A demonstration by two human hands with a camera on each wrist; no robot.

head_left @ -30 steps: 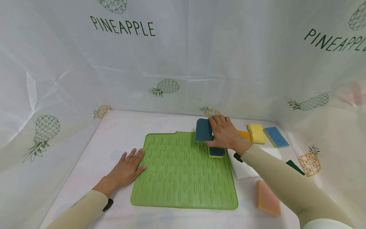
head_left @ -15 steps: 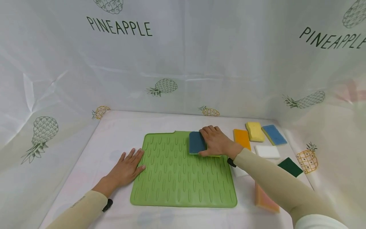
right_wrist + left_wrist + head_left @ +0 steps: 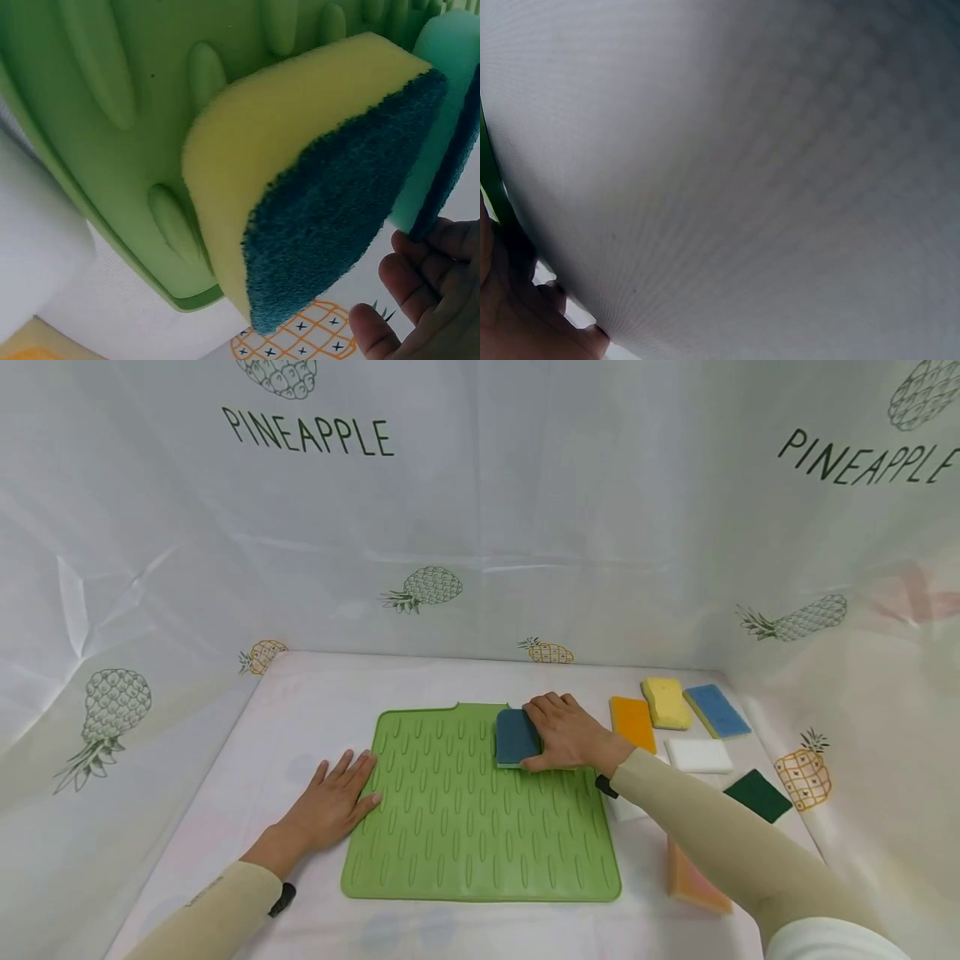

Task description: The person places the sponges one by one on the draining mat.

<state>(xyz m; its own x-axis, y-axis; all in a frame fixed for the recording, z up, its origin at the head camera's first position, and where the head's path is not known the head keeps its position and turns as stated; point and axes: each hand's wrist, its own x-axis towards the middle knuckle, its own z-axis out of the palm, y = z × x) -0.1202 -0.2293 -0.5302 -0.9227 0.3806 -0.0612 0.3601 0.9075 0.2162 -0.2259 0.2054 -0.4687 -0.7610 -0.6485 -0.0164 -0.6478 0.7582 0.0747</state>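
Two scouring sponges lie near the far right corner of a green, rectangular, ribbed, rubbery-looking mat (image 3: 480, 843): a pale-green foam block with a dark-blue abrasive face (image 3: 517, 737) and, just beside it, a yellow foam block with a dark-teal face (image 3: 311, 180). Both should handle light, soft and unbreakable, best taken across opposite edges. The right hand (image 3: 566, 731) grips the pale-green block, thumb and fingers parted about its width; the left hand (image 3: 327, 802), fingers straight, touches the mat's left edge.
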